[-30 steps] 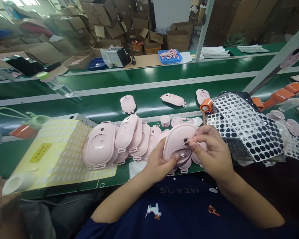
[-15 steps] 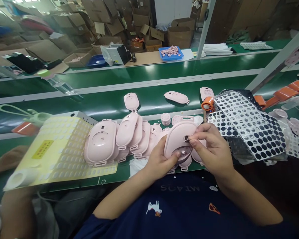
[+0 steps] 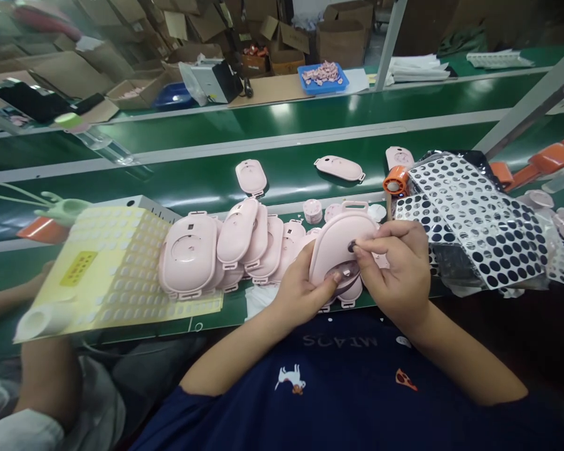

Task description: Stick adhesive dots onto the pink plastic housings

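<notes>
My left hand [image 3: 298, 291] is wrapped round the lower left side of a pale pink plastic cover [image 3: 333, 241], its thumb near the oval recess. The cover is tilted up toward me above the bench. At a spot near its upper right edge, my right hand [image 3: 397, 269] pinches a small round black sticker [image 3: 352, 246] with thumb and forefinger, against or very close to the surface. More pink covers [image 3: 188, 254] lie overlapping in a row to the left. Right of my hands are sheets of round black stickers [image 3: 465, 219].
On the left, a yellow sheet of white round stickers [image 3: 122, 275] drapes over a box, with a white roll [image 3: 44, 321] at its corner. A co-worker's arm [image 3: 14, 297] is beyond it. An orange fan [image 3: 396, 181] and loose pink covers [image 3: 341, 168] sit behind; a blue tray [image 3: 323, 88] stands farther back.
My right fingertips have shifted slightly up the cover, and a round black sticker now shows where a dark square opening showed before. The whole view has tipped slightly downward.
</notes>
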Demonstrator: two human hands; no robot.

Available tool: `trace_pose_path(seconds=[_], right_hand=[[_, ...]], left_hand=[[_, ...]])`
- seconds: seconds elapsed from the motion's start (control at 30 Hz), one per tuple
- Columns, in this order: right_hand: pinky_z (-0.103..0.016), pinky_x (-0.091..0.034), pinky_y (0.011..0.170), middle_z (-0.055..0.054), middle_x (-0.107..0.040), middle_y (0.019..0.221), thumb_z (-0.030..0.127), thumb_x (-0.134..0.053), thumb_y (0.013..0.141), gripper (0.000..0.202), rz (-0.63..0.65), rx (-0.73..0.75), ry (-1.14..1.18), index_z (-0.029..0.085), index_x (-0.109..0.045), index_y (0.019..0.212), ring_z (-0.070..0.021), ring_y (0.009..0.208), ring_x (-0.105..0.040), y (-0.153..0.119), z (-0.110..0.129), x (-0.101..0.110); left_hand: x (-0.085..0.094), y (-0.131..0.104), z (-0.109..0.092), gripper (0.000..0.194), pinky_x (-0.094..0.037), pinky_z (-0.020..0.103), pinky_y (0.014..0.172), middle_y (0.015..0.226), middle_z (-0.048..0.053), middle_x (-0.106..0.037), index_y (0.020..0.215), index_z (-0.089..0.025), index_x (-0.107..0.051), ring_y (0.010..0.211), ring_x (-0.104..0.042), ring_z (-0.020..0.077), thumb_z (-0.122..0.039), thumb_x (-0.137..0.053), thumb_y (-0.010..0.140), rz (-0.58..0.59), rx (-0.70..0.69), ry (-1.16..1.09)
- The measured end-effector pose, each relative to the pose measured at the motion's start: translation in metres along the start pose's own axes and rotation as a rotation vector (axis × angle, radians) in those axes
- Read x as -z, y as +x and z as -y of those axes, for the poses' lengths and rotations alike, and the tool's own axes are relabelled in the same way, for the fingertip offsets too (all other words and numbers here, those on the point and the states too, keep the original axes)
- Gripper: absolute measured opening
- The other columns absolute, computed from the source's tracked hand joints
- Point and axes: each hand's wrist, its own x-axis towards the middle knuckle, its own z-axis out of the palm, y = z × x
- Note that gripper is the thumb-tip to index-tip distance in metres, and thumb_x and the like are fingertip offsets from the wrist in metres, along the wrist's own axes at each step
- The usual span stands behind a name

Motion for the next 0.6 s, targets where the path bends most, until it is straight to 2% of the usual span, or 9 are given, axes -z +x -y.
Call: trace_pose_path(seconds=[0.17,0.27,0.33,0.43,0.5,0.6], right_hand=[[-0.042,-0.053,0.082,-0.004,-0.060,0.090,0.013,-0.068,0.089,0.012,-0.012,0.050,-0.064,0.024,-0.065,0.093,-0.0211,0.087,-0.061,-0.002,0.000,-0.002],[-0.045,-0.054,0.088,-0.004,-0.059,0.095,0.016,-0.065,0.091,0.010,0.012,-0.020,0.015,0.025,-0.064,0.096,-0.0223,0.094,-0.062,-0.003,-0.002,-0.004],[-0.049,-0.053,0.097,-0.007,-0.058,0.111,0.022,-0.065,0.091,0.018,0.010,-0.137,0.119,0.026,-0.062,0.108,-0.0257,0.110,-0.060,-0.007,-0.006,-0.007],[-0.051,-0.051,0.106,-0.011,-0.045,0.146,0.029,-0.063,0.090,0.057,0.028,-0.377,0.364,0.030,-0.041,0.142,-0.0277,0.130,-0.053,-0.013,-0.011,-0.014],[-0.049,-0.052,0.107,-0.011,-0.044,0.153,0.030,-0.057,0.092,0.070,0.105,-0.529,0.596,0.033,-0.024,0.154,-0.0262,0.133,-0.054,-0.016,-0.014,-0.017],[-0.048,-0.053,0.106,-0.009,-0.055,0.146,0.033,-0.052,0.092,0.069,0.219,-0.697,0.884,0.033,-0.024,0.156,-0.0261,0.128,-0.060,-0.016,-0.013,-0.018]], left_hand=[[0.000,-0.003,0.002,0.054,-0.051,0.039,0.104,0.134,0.011,-0.067,0.139,-0.019,-0.053,0.122,-0.064,0.0275,-0.034,-0.069,0.090,-0.009,0.005,-0.016],[0.000,-0.004,0.002,0.055,-0.050,0.039,0.106,0.136,0.010,-0.066,0.141,-0.020,-0.053,0.123,-0.063,0.0275,-0.033,-0.069,0.090,-0.013,-0.004,-0.025],[-0.001,-0.004,0.000,0.056,-0.051,0.038,0.105,0.135,0.010,-0.067,0.141,-0.020,-0.053,0.121,-0.064,0.0275,-0.033,-0.069,0.090,-0.007,-0.003,-0.025],[-0.003,-0.004,0.000,0.057,-0.053,0.039,0.101,0.130,0.011,-0.069,0.140,-0.019,-0.054,0.116,-0.066,0.0278,-0.036,-0.070,0.088,0.023,0.027,-0.033],[-0.004,-0.004,0.002,0.058,-0.054,0.039,0.100,0.128,0.011,-0.070,0.140,-0.018,-0.054,0.114,-0.067,0.0278,-0.039,-0.070,0.088,0.040,0.064,-0.066],[-0.006,-0.005,0.005,0.061,-0.053,0.041,0.101,0.130,0.013,-0.068,0.140,-0.018,-0.054,0.115,-0.066,0.0287,-0.045,-0.070,0.087,0.037,0.115,-0.125]])
